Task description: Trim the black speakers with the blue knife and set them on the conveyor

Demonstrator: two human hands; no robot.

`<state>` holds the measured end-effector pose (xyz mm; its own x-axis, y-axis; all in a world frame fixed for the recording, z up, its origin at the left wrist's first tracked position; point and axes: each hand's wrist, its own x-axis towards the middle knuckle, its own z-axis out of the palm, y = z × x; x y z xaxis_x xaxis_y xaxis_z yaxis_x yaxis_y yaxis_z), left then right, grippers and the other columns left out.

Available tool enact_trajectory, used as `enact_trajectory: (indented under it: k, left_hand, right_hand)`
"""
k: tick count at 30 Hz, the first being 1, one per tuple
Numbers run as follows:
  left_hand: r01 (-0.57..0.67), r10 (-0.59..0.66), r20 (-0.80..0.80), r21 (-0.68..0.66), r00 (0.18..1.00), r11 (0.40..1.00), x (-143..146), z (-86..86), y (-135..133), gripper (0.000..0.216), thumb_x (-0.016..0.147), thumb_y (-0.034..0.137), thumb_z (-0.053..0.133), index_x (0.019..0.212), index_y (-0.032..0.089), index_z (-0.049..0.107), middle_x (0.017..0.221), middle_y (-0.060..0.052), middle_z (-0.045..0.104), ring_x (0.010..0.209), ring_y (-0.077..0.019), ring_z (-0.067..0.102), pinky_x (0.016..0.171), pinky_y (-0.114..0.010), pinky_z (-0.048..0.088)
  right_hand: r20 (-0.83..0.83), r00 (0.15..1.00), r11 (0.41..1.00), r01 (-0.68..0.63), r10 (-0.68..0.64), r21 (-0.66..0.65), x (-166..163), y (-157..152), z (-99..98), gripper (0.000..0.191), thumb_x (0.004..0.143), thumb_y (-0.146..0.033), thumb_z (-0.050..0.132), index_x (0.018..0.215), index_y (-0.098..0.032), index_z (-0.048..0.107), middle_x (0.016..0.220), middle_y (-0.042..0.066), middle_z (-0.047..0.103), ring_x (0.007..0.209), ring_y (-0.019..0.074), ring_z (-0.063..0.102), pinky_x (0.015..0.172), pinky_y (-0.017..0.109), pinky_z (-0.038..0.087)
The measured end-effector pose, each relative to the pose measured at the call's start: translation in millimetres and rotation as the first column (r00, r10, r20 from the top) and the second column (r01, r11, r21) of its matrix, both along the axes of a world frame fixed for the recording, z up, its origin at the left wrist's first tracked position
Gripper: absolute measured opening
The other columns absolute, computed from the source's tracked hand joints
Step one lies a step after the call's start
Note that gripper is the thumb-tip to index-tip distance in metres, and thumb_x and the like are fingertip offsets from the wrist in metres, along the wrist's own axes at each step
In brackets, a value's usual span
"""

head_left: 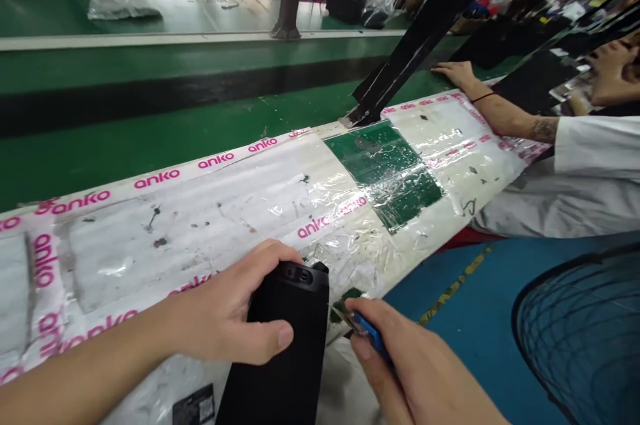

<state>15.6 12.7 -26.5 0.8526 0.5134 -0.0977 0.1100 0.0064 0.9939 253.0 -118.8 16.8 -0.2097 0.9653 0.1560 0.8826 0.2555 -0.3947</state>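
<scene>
My left hand (235, 308) grips a long black speaker-like device (287, 352), thumb across its upper face and fingers round its far side. At the device's far end is a small panel with round and oval openings. In my right hand (400, 358) is a small blue-handled tool (367, 332), pinched between thumb and fingers. Its thin metal tip points toward the device's right edge, near the far corner; whether it touches is unclear. Beneath the device, a clear plastic bag and a black printed label (194, 406) show at the lower left.
A bench board (200, 225) is covered with plastic film and pink-lettered tape. Behind it runs a green conveyor belt (165, 105). A slanted black post (425, 25) rises at the bench's back edge. At right are a co-worker's arm (505, 115) and a black wire basket (590, 325).
</scene>
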Motion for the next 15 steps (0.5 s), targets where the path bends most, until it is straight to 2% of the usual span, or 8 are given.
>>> enact_trajectory:
  k: [2,4,9,13,15]
  left_hand:
    - [0.016,-0.016,-0.002,0.0,1.0,1.0,2,0.6,1,0.049,0.088,0.045,0.068,0.13,0.026,0.049,0.116,-0.007,0.054,0.096,-0.025,0.056,0.08,-0.038,0.051]
    - [0.032,-0.032,0.01,0.019,0.999,0.999,3,1.4,2,0.048,0.091,0.049,0.065,0.13,0.027,0.048,0.117,-0.008,0.054,0.099,-0.0261,0.057,0.084,-0.04,0.051]
    - [0.032,-0.039,0.062,0.115,0.997,0.993,2,1.0,5,0.05,0.098,0.062,0.058,0.134,0.029,0.047,0.123,-0.009,0.054,0.108,-0.0288,0.056,0.09,-0.042,0.052]
    - [0.02,-0.029,0.048,0.169,0.998,0.985,3,1.6,5,0.045,0.097,0.053,0.063,0.134,0.032,0.048,0.134,-0.01,0.053,0.128,-0.035,0.051,0.095,-0.044,0.052]
    - [0.029,-0.033,0.022,0.155,0.999,0.987,4,2.8,5,0.045,0.096,0.049,0.066,0.134,0.033,0.048,0.133,-0.009,0.054,0.132,-0.0359,0.05,0.097,-0.045,0.052]
  right_hand:
    - [0.192,0.976,0.985,-0.129,0.106,0.113,13,12,-1.0,0.024,0.109,-0.021,0.038,0.127,-0.016,0.052,0.095,0.011,0.075,0.075,0.0258,0.075,0.058,0.035,0.061]
    - [0.269,0.951,0.976,-0.187,0.152,0.108,18,21,-2.4,0.025,0.108,-0.018,0.034,0.124,-0.013,0.052,0.089,0.01,0.073,0.068,0.0247,0.072,0.052,0.035,0.058]
    - [0.269,0.946,0.976,-0.207,0.183,0.064,9,27,-6.7,0.03,0.11,-0.018,0.025,0.121,-0.014,0.053,0.081,0.005,0.068,0.062,0.0221,0.067,0.047,0.034,0.051]
    - [0.274,0.939,0.974,-0.224,0.206,0.036,9,26,-7.2,0.028,0.104,-0.011,0.032,0.124,-0.012,0.052,0.08,0.004,0.066,0.061,0.0214,0.065,0.05,0.034,0.05]
    - [0.291,0.931,0.971,-0.238,0.222,0.021,12,26,-6.1,0.032,0.098,-0.007,0.036,0.126,-0.011,0.052,0.083,0.005,0.067,0.062,0.0221,0.065,0.051,0.035,0.05]
